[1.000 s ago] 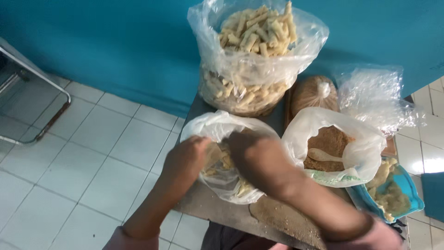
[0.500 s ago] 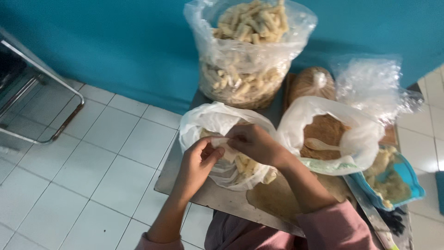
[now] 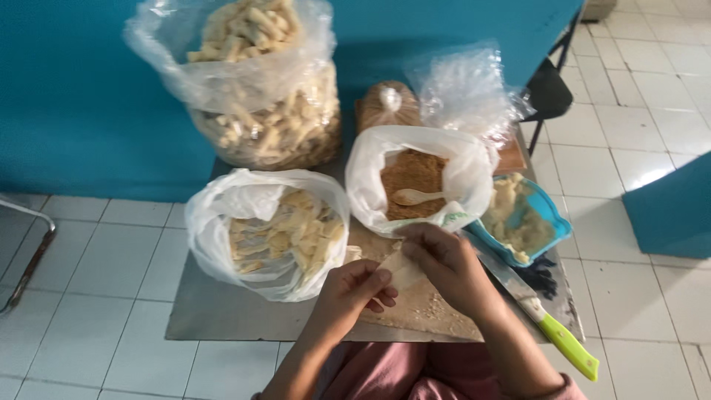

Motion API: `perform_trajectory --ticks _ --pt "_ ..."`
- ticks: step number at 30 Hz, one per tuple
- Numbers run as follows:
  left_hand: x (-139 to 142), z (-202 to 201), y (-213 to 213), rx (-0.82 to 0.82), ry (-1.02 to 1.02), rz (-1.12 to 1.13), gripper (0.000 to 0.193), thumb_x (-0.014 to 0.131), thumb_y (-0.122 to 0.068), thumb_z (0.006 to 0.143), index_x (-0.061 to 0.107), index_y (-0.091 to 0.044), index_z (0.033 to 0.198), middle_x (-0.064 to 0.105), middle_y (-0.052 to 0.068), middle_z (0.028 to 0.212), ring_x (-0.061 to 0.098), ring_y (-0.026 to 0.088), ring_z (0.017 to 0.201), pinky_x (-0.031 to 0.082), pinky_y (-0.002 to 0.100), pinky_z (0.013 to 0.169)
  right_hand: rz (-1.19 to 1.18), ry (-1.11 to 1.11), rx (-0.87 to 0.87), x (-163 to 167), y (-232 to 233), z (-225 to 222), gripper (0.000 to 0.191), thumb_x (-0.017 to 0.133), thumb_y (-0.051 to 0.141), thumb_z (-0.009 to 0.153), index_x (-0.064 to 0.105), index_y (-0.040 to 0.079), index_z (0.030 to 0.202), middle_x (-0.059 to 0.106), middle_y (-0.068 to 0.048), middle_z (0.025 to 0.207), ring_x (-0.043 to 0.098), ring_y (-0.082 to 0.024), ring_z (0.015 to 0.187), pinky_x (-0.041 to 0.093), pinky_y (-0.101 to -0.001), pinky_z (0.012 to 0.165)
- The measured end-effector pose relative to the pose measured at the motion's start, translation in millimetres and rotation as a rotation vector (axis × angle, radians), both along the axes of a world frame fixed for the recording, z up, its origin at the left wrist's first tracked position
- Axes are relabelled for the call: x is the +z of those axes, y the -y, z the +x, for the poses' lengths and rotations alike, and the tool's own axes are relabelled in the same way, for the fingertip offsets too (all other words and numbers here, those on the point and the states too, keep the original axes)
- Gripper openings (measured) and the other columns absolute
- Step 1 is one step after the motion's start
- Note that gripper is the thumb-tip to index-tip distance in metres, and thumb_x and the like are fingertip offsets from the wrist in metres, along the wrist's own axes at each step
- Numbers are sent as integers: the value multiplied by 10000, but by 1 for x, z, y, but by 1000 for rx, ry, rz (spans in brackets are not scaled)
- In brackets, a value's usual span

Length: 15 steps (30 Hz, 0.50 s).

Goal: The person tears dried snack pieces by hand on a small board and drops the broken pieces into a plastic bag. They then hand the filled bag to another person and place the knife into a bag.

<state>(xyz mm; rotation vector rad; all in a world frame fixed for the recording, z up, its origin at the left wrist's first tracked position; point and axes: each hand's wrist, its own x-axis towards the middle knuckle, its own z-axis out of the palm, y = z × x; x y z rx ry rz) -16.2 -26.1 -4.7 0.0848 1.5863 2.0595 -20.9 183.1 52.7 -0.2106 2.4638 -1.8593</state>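
Hands meet over a crumb-dusted wooden board (image 3: 422, 311) on a grey metal table (image 3: 222, 315): the left hand (image 3: 354, 289) and right hand (image 3: 444, 263) both pinch a thin pale triangular pastry sheet (image 3: 404, 268) between closed fingertips. Just beyond sit a white plastic bag of pale pastry pieces (image 3: 270, 233) and a white bag of brown crumbs (image 3: 415, 178) with a wooden spoon (image 3: 415, 196). A green-handled knife (image 3: 548, 318) lies to the right.

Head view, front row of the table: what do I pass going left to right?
Open bag of pale pieces → left hand → pale sheet held by both hands → right hand → blue tub of paste.
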Motion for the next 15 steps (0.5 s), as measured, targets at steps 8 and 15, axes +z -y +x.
perform_trajectory --ticks 8,15 --pt "-15 36 -22 92 -202 -51 261 694 -216 971 776 14 1061 757 59 955 715 127 814 596 266 666 -597 357 -116 -61 -38 55 346 721 -26 845 680 -70 1186 726 -75 977 664 -141 883 540 -282 808" --pt "-51 49 -13 150 102 88 235 677 -199 969 770 11 1021 788 142 864 756 172 751 614 295 708 -556 336 -131 -68 -34 86 559 741 -165 778 625 -36 1310 621 -38 982 620 -117 893 539 -271 803"
